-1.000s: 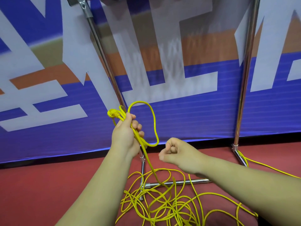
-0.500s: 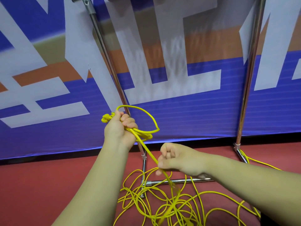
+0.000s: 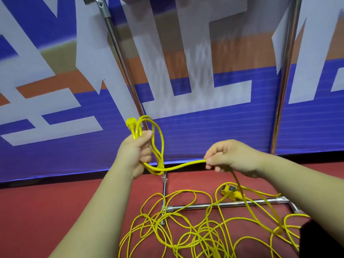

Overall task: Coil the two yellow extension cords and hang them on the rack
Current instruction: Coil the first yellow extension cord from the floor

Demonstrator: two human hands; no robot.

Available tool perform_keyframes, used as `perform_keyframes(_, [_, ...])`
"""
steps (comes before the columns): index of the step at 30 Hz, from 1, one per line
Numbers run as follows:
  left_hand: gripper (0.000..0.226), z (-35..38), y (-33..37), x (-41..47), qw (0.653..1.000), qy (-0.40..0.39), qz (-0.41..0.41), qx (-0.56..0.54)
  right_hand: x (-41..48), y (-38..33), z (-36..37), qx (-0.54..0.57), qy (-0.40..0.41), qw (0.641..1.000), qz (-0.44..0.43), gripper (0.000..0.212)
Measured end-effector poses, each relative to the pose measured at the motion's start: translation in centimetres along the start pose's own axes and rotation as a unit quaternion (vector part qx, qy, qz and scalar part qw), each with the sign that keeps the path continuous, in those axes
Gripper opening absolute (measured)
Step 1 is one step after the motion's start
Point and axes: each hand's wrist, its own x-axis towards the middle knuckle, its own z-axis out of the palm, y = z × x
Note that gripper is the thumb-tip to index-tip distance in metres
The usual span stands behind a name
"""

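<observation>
Cords (image 3: 186, 229) on floor (image 3: 55, 211) before rack (image 3: 219, 204)

Both arms are uncovered as far as the view reaches. The left hand (image 3: 136, 151) and the right hand (image 3: 234, 159) are bare. The left forearm (image 3: 96, 207) and the right forearm (image 3: 301, 185) show plain skin along their whole visible length, out to the picture's edges. The fingers (image 3: 214, 150) look short and rounded, and their nails are too blurred to make out. A black patch (image 3: 316, 239) in the lower right corner, under the right forearm, could be dark clothing, but that cannot be told.
</observation>
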Motion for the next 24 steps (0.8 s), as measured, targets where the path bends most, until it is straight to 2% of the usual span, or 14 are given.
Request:
perform_keyframes(4, [0.006,2.9,-1.1,-1.3,0.985,-0.05,0.005,0.163,-0.4,-0.7,-1.0,-0.007,0.097,0.994,-0.046,0.0])
perform_keyframes(8, [0.008,5.2,-2.8,-2.4,0.972,-0.08,-0.004,0.222,-0.7,-1.3,-1.4,-0.002,0.149,0.987,-0.065,0.002])
perform_keyframes(16, [0.02,8.3,-4.3,-3.7,0.967,-0.093,-0.002,0.235,-1.0,-2.0,-1.3,-0.066,0.205,0.97,-0.116,0.004])
perform_keyframes(20, [0.015,8.7,-4.6,-3.8,0.958,-0.125,-0.007,0.258,-1.1,-2.1,-1.2,-0.082,0.206,0.967,-0.127,0.006])
perform_keyframes(24, [0.016,9.1,-4.3,-3.4,0.969,-0.099,0.023,0.226,-1.2,-2.5,-1.4,-0.03,0.18,0.974,-0.134,0.008])
